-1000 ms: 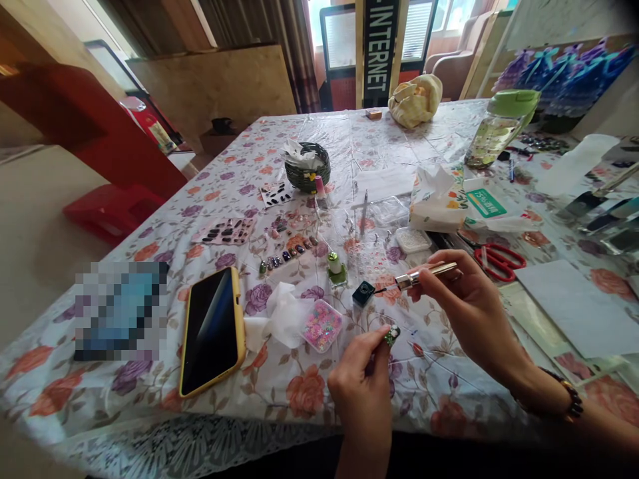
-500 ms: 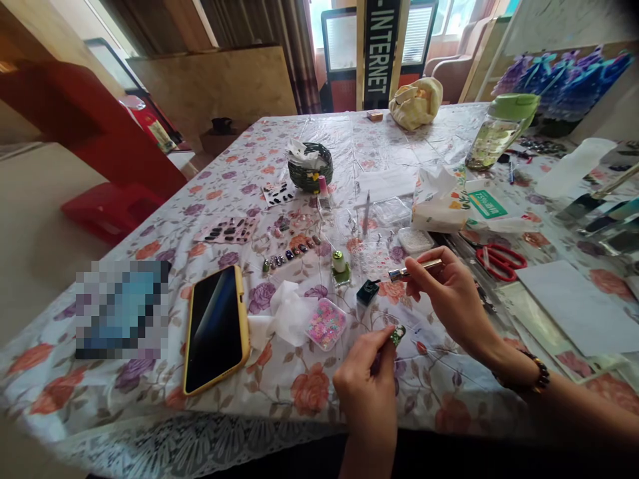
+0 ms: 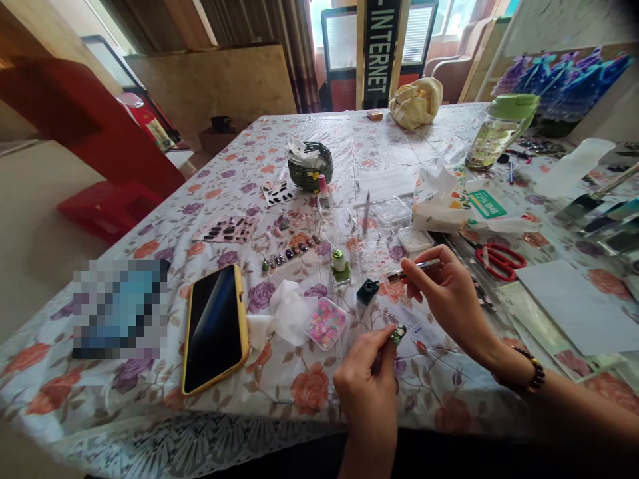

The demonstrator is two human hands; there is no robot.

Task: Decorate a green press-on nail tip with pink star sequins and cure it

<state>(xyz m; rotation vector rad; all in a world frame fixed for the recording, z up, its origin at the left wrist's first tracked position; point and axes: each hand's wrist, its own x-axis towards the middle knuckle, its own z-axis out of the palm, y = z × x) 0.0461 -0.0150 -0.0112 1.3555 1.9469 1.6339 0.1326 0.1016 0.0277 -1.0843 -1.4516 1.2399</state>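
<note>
My left hand (image 3: 367,379) pinches a small green nail tip (image 3: 398,334) with a pale pattern, near the table's front edge. Up and to the right of it, my right hand (image 3: 446,293) holds a thin brush with a shiny metallic handle (image 3: 417,269), its tip pointing left. That tip is close to a small dark green bottle (image 3: 368,291) on the table. Just behind the bottle stands a green and white bottle (image 3: 340,265). A clear box of pink and coloured pieces (image 3: 326,323) lies left of my left hand.
On the flowered tablecloth (image 3: 309,392) lie a yellow-cased phone (image 3: 214,329), a blurred-out device (image 3: 122,309), a row of decorated nail tips (image 3: 291,253) and red scissors (image 3: 500,261). Farther back are a dark green basket (image 3: 310,166), a tissue pack (image 3: 439,199) and a green-lidded bottle (image 3: 499,133).
The brush in my right hand has turned slightly and shifted a little. My left hand and the nail tip have barely moved.
</note>
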